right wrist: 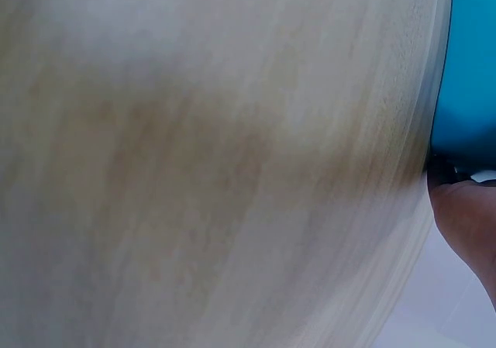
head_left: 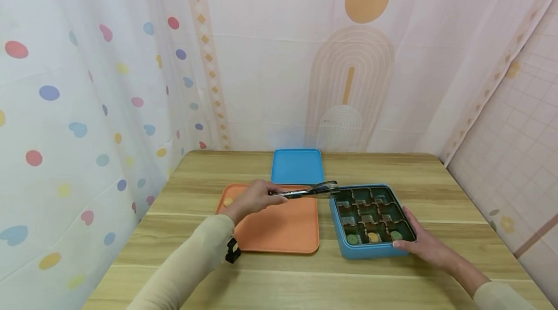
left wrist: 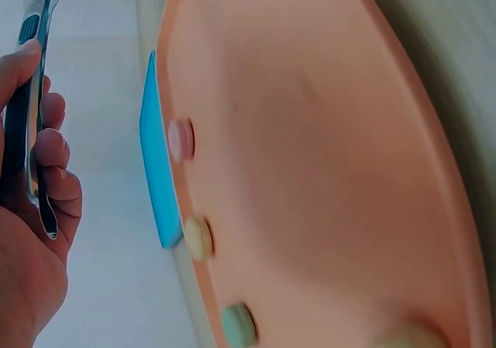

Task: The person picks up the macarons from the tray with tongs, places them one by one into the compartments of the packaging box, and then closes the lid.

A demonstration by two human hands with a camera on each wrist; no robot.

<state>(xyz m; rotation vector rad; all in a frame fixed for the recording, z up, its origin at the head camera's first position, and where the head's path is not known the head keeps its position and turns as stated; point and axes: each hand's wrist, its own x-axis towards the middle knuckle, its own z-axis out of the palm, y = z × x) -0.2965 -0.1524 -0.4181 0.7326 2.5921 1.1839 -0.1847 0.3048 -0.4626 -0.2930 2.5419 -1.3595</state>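
My left hand (head_left: 257, 198) grips metal tongs (head_left: 301, 193) with dark handles above the orange tray (head_left: 279, 227). The tongs point right, their tips over the left rim of the blue box (head_left: 370, 251). Whether anything sits between those tips cannot be told. In the left wrist view, a pink macaron (left wrist: 181, 139), a yellow macaron (left wrist: 198, 238) and a green macaron (left wrist: 239, 325) stand along one side of the tray. My right hand (head_left: 425, 242) holds the box at its front right corner, thumb over the rim. A dark divided insert (head_left: 368, 213) fills the box.
In the box's front row lie a green macaron (head_left: 353, 239), an orange-yellow macaron (head_left: 373, 237) and another green macaron (head_left: 396, 236). Behind the tray lies a blue lid (head_left: 298, 166). All stands on a wooden table (head_left: 305, 281) with curtains behind and beside it.
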